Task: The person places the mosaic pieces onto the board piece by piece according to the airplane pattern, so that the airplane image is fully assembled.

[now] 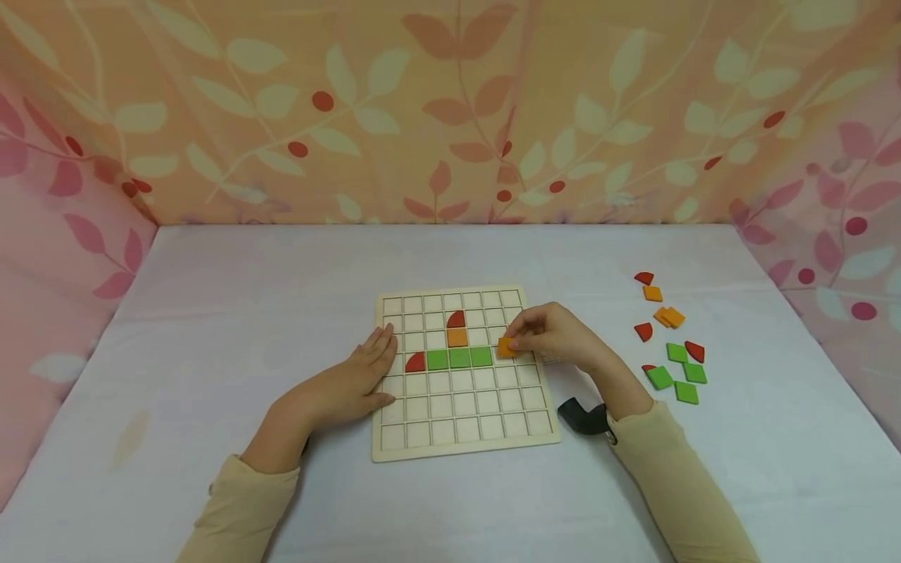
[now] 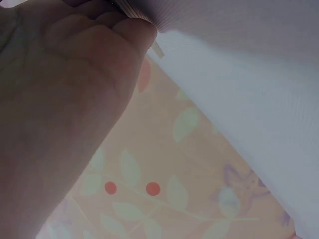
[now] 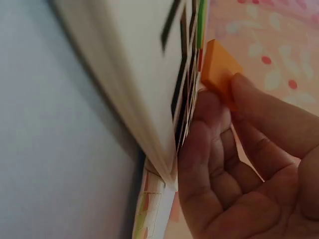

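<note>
A square wooden grid board [image 1: 443,410] lies on the white table. In its cells sit a row of green square tiles [image 1: 460,357], an orange square tile [image 1: 457,338] above them, a red quarter-round tile [image 1: 457,319] at the top and another red tile [image 1: 415,362] at the row's left end. My right hand [image 1: 556,336] pinches a loose orange tile [image 3: 219,69] between thumb and fingers, over the board's right side. Fingers extended, my left hand [image 1: 352,383] rests at the board's left edge; its palm [image 2: 65,89] fills much of the left wrist view.
Right of the board lie loose tiles: several green squares [image 1: 686,392], red quarter-rounds [image 1: 644,332] and orange squares [image 1: 653,294]. A black strap end [image 1: 584,417] hangs by the right wrist. Leaf-patterned cloth [image 1: 450,117] walls the back and sides of the table.
</note>
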### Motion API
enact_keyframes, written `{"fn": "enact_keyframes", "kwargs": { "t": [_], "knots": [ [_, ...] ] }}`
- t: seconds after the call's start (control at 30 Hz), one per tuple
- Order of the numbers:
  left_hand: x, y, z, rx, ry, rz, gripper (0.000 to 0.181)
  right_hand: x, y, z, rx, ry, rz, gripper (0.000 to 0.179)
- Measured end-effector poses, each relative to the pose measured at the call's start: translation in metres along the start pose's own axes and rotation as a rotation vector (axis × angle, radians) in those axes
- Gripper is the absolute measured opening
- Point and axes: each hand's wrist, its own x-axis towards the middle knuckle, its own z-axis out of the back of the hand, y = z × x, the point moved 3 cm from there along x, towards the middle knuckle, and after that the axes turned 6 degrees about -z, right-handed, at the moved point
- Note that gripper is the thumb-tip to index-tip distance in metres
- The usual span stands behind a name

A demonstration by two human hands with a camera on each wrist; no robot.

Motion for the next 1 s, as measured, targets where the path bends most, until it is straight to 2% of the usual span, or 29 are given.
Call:
{"fn": "enact_keyframes", "kwargs": {
  "t": [0.13,0.27,0.73,1.0],
  "knots": [
    [-0.0001,-0.0007,-0.0007,-0.018,0.004,0.000,0.075,-0.0032,0.0023,-0.0061,-0.103,-0.012,-0.005,0.009],
    [-0.0003,-0.0013,-0.0016,-0.024,0.008,0.000,0.074,-0.0065,0.0029,-0.0091,-0.144,-0.024,-0.005,0.008],
    [-0.0029,-0.0015,0.0009,-0.015,-0.011,-0.001,0.074,-0.0036,0.0030,-0.0098,-0.154,-0.055,0.011,0.008],
    [-0.0020,-0.0016,0.0006,-0.007,-0.009,-0.004,0.074,-0.0051,0.0038,-0.0086,-0.134,-0.059,-0.017,0.009]
  ]
}}
